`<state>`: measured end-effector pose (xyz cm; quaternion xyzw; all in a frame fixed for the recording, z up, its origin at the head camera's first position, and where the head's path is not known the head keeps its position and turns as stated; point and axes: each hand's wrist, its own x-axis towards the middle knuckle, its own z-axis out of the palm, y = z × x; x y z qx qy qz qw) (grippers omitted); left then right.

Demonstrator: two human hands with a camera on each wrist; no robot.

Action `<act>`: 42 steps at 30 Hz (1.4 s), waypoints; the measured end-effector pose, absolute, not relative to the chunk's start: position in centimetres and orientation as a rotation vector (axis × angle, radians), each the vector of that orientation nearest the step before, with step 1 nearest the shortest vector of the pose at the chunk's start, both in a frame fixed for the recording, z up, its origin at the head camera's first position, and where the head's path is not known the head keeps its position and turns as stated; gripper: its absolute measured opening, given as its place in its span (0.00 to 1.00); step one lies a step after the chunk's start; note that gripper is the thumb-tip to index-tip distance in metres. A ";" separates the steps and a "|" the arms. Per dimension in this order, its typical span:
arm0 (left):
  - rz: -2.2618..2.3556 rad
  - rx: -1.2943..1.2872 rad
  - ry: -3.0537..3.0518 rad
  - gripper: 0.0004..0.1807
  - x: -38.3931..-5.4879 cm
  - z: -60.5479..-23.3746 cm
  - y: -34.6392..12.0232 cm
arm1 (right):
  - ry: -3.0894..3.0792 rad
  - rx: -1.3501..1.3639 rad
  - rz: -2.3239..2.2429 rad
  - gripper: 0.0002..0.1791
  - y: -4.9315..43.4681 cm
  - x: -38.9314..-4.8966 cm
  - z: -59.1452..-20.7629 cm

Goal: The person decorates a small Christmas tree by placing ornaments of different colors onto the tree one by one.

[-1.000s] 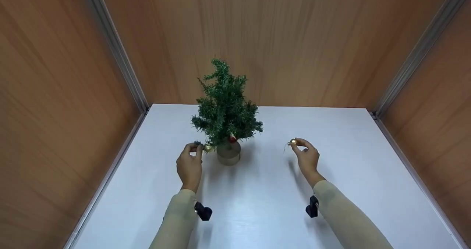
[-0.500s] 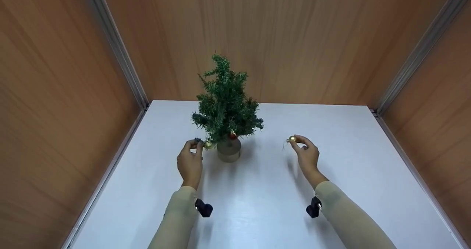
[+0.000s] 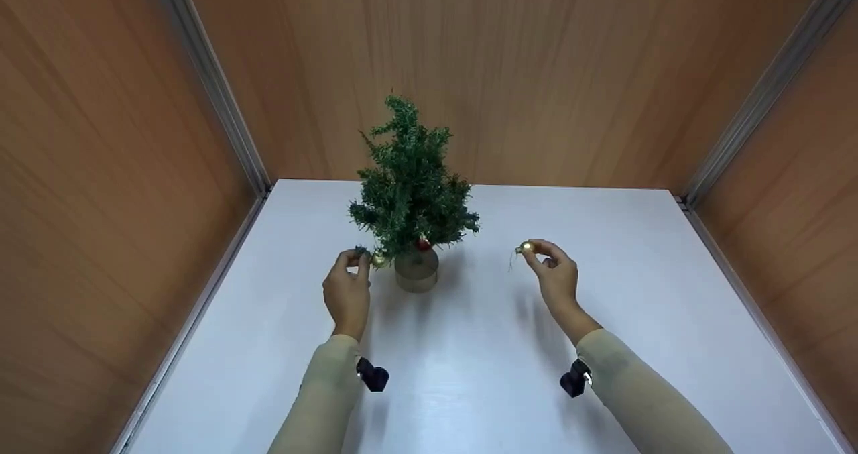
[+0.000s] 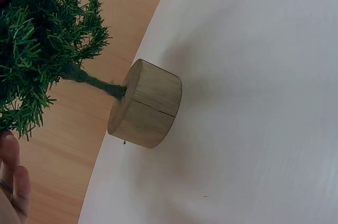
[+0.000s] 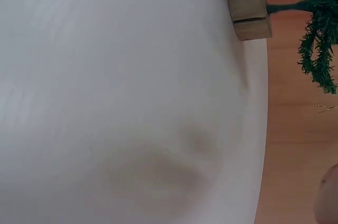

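Observation:
A small artificial Christmas tree (image 3: 410, 186) stands upright on its round wooden base (image 4: 145, 103). My left hand (image 3: 347, 296) pinches the tip of a low branch (image 3: 362, 250) at the tree's left, between thumb and fingers. Right beside those fingertips hangs a gold bauble (image 3: 379, 259). A red bauble (image 3: 423, 244) hangs low at the tree's front. Off to the right of the tree, my right hand (image 3: 558, 279) holds another gold bauble (image 3: 526, 247) between thumb and forefinger, raised over the table. Its thin hanging loop (image 5: 327, 108) dangles toward the tree.
The white table (image 3: 462, 373) is bordered by wood-grain panels at the back (image 3: 536, 78) and both sides. Metal corner posts (image 3: 214, 92) rise where the panels meet. Each wrist carries a small black camera (image 3: 373, 375).
My right hand has shifted slightly left toward the tree with the gold bauble. The left hand keeps its pinch on the branch. The head view has tilted a little.

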<state>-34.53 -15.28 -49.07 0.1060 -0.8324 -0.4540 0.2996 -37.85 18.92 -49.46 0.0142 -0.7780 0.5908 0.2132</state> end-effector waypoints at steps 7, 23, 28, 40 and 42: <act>-1.204 0.284 -2.204 0.11 -34.6 -49.2 -15.2 | -2.184 0.049 1.693 0.17 18.5 -36.7 -48.0; -1.209 0.296 -2.191 0.11 -34.3 -49.2 -15.2 | -2.167 0.158 1.709 0.13 17.2 -33.0 -45.2; -1.200 0.297 -2.190 0.11 -34.3 -49.2 -15.2 | -2.173 0.196 1.708 0.13 17.0 -32.4 -45.1; -1.190 0.286 -2.194 0.11 -34.1 -48.6 -15.0 | -2.169 0.274 1.750 0.13 16.9 -30.4 -44.9; -1.200 0.291 -2.194 0.11 -34.0 -48.6 -15.0 | -2.172 0.276 1.750 0.13 16.9 -30.2 -44.9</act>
